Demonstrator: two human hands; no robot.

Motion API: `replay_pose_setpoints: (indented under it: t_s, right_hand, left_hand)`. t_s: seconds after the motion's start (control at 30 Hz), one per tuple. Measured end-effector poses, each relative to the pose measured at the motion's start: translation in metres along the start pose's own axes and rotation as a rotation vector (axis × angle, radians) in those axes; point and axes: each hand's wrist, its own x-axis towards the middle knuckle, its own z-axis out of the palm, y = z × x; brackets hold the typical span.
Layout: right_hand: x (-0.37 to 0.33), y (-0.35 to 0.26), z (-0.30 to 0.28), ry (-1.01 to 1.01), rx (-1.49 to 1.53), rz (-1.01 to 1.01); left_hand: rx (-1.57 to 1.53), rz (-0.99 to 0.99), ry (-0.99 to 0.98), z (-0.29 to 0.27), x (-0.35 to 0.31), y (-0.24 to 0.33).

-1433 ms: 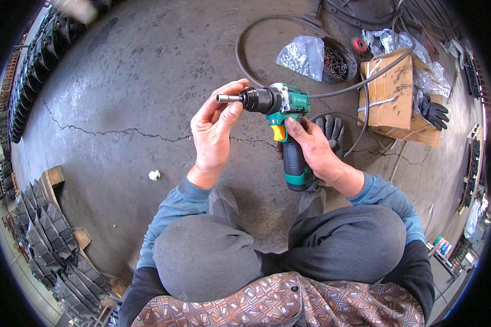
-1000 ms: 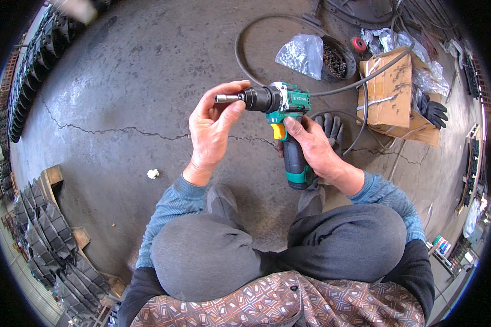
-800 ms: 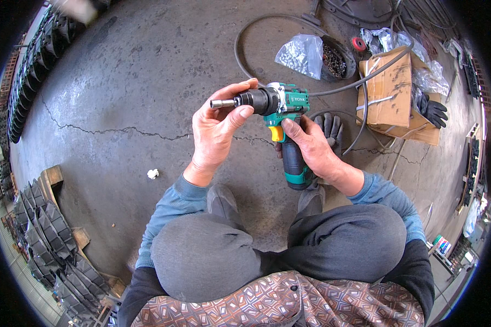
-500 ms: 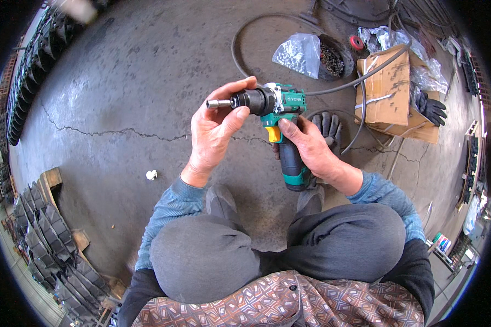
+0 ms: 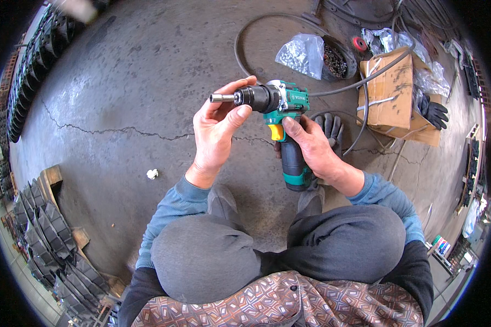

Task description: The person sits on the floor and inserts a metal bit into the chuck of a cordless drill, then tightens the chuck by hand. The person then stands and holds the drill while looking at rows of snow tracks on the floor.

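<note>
Socket bit (image 5: 222, 98) already sits beside your left hand (image 5: 214, 133), in the chuck (image 5: 264, 98) that hand pinches; your right hand (image 5: 315, 148) grips the drill (image 5: 295, 100); whether it's tight, I can't tell.

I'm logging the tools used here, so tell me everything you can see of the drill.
The drill has a teal and black housing, seemingly plastic, with a silvery section behind its black chuck. A shiny metal bit points left. The trigger is yellow; the black grip slants down to a teal-banded base. It is held above the floor: the right hand wraps the grip, the left hand the chuck. Whether it is running, I can't tell.
</note>
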Motion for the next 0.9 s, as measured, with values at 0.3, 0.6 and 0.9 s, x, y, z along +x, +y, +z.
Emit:
replay_pose_setpoints:
  t_s: [0.3, 0.6, 0.9]
  right_hand:
    - [-0.004, -0.005, 0.0, -0.061, 0.041, 0.155]
    - [0.0, -0.005, 0.0, -0.07, -0.018, 0.129]
    - [0.0, 0.003, 0.004, -0.012, 0.001, 0.029]
  left_hand:
    - [-0.025, -0.001, -0.149, -0.015, 0.007, 0.005]
    - [-0.051, -0.03, -0.047, -0.004, 0.001, -0.003]
    - [0.135, -0.107, 0.169, 0.016, -0.002, 0.002]
